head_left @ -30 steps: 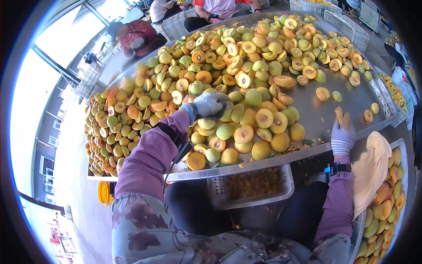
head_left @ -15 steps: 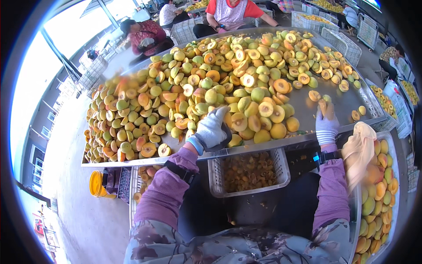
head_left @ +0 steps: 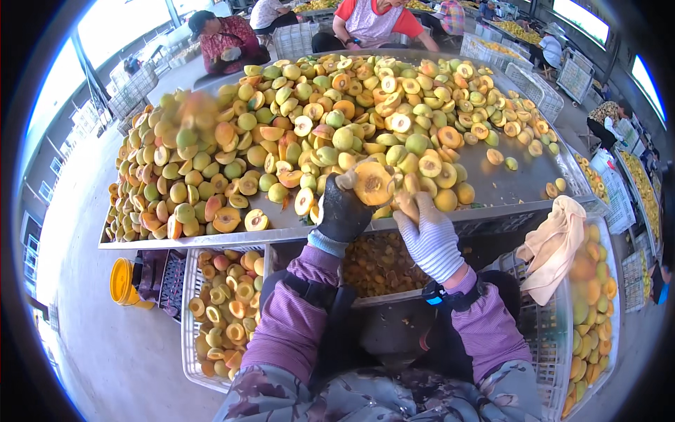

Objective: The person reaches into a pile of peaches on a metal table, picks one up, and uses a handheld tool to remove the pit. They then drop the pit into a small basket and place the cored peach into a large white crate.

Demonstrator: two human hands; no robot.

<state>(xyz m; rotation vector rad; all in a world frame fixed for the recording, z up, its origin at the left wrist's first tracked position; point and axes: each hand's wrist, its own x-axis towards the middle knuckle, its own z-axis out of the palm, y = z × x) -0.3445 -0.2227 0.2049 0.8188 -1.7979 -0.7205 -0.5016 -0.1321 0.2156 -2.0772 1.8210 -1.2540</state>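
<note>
My left hand (head_left: 344,216), in a dark-palmed glove, holds up a halved yellow peach (head_left: 373,184) above the near edge of the table, its cut face showing. Close against the peach's right side is my right hand (head_left: 430,235), in a white and blue striped glove with tan-covered fingertips. Those fingers are pinched together, and whatever they grip is hidden. Behind both hands spreads a big heap of peach halves (head_left: 281,133) on the metal table (head_left: 492,179). Beneath my hands stands a crate of peach scraps (head_left: 383,271).
Crates of peach halves stand at my left (head_left: 223,309) and right (head_left: 594,330). A tan cloth (head_left: 555,250) drapes over the right crate's edge. On the floor at left is a yellow bucket (head_left: 125,281). Across the table sits a person in a red-sleeved top (head_left: 373,24).
My right hand has come left from the tabletop to meet my left hand. My left hand has turned and now shows a peach half. The view has shifted, revealing more of the left crate.
</note>
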